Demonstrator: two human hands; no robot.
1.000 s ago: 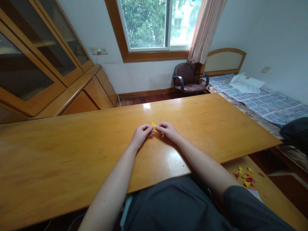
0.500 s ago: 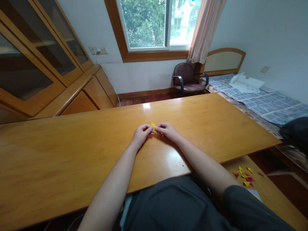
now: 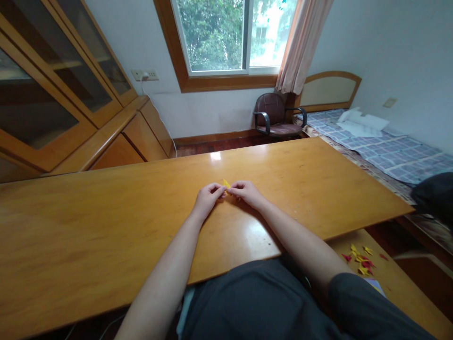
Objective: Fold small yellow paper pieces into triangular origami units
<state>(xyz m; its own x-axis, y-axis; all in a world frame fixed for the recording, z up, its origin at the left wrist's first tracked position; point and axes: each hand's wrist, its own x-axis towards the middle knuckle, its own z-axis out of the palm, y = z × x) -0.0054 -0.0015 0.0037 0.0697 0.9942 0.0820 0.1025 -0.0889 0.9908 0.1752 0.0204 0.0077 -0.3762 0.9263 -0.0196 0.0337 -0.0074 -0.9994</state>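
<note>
Well right of yellow paper (image 3: 225, 183), scraps (image 3: 361, 262)

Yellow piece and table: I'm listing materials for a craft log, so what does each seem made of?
The yellow piece, pinched between the left hand and the right hand, looks like thin matte paper: a sharp folded point shows. The table looks like wood or veneer under glossy varnish: grain streaks and window glare.
</note>
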